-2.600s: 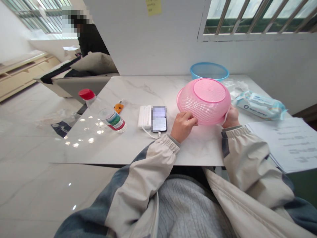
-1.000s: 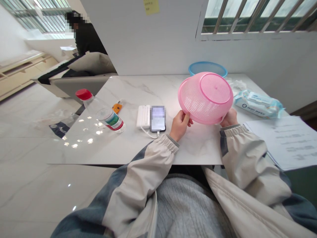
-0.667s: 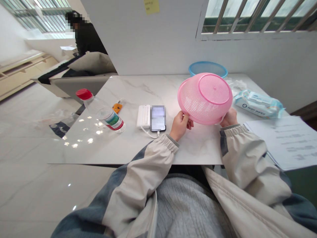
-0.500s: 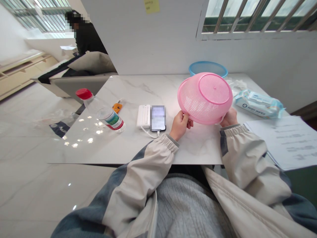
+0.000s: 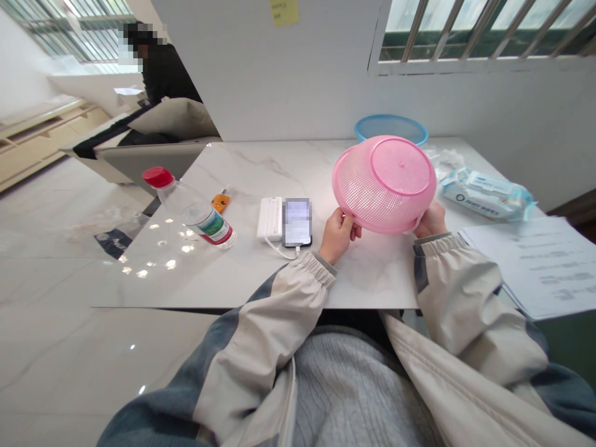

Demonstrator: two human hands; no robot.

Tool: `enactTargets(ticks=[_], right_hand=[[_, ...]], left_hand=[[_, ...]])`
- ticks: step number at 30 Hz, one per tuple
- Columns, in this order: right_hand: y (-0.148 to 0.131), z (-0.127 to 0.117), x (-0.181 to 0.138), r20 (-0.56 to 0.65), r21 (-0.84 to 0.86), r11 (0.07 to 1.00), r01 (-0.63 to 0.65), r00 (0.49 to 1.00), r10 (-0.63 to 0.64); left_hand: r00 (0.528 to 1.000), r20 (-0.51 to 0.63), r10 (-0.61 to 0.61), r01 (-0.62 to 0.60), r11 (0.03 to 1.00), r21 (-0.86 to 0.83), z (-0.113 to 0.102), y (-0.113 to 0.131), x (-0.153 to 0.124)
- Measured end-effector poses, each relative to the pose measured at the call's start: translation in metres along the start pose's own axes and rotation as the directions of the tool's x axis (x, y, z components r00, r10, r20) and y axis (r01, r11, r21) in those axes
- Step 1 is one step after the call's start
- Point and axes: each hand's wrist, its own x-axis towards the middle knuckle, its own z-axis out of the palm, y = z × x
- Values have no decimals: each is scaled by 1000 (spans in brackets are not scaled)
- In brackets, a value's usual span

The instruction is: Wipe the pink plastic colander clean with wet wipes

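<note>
I hold a pink perforated plastic basket [image 5: 384,184] upside down and tilted above the marble table [image 5: 242,273], its flat bottom facing up. My left hand [image 5: 339,234] grips the rim at the lower left, fingers curled round it. My right hand [image 5: 431,220] grips the rim at the lower right, mostly hidden behind the basket, with a bit of white cloth or wipe showing at its fingers.
A blue basin [image 5: 391,128] stands behind the basket. A pack of wet wipes [image 5: 484,194] and printed papers [image 5: 540,261] lie to the right. A phone [image 5: 297,222], white power bank [image 5: 270,218], water bottle [image 5: 193,208] and small orange object [image 5: 220,202] lie left. Another person [image 5: 162,68] sits far back left.
The basket has been lifted slightly off the table and tilted since the earliest frame, with my left hand shifting lower on the rim. Over the last second it barely moves.
</note>
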Motion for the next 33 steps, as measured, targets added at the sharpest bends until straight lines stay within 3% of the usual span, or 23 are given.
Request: enactTargets(ticks=[15,20,26,33], right_hand=[[3,-1,0,-14,-4,999,41,999,-41],[8,0,3,-13,12,999,38,999,-38],[15,2,2,30,46,998,40,999,-42],[16,3,-1,78,62,997,35,996,-40]], left_hand=[[997,-26,-67,68,997,22,1,4,-1],[984,-81,-157,157,988,-8,2,4,2],[968,-191,-166,146,983,-115,2,1,4],[972,-106,-211,161,920,-358,4,0,1]])
